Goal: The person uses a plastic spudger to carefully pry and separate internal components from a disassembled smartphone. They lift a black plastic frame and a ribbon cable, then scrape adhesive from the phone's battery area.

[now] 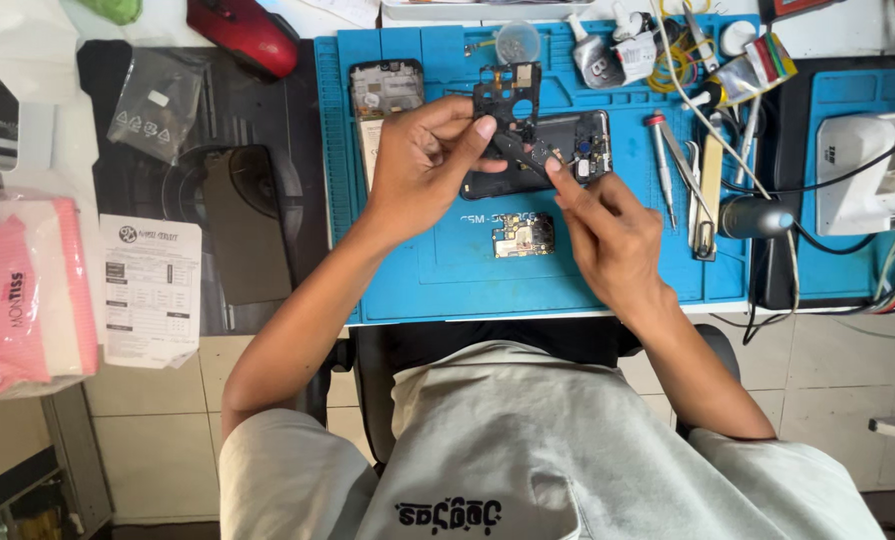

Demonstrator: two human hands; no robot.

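Your left hand (423, 160) pinches black plastic phone frame (508, 100), right hand (608, 235) pinching its lower edge (small green circuit board (524, 236) already out, opened black phone chassis (558, 150) unassembled).

A white table (268, 15) carried the work. On it lay a blue mat (448, 270) and, to its left, a black mat (298, 120). A second blue mat (848, 90) lay at the right edge under a white device (868, 170). On the middle blue mat rested an opened phone body (568, 140), a small circuit board (524, 236), another phone part (386, 88), a screwdriver (662, 165), tweezers (696, 195) and a tangle of cables (678, 60). The black mat held a clear plastic bag (156, 100), a dark flat panel (243, 225) and a red object (243, 35). A printed paper sheet (151, 290) and a pink packet of tissues (23, 290) lay at the left.
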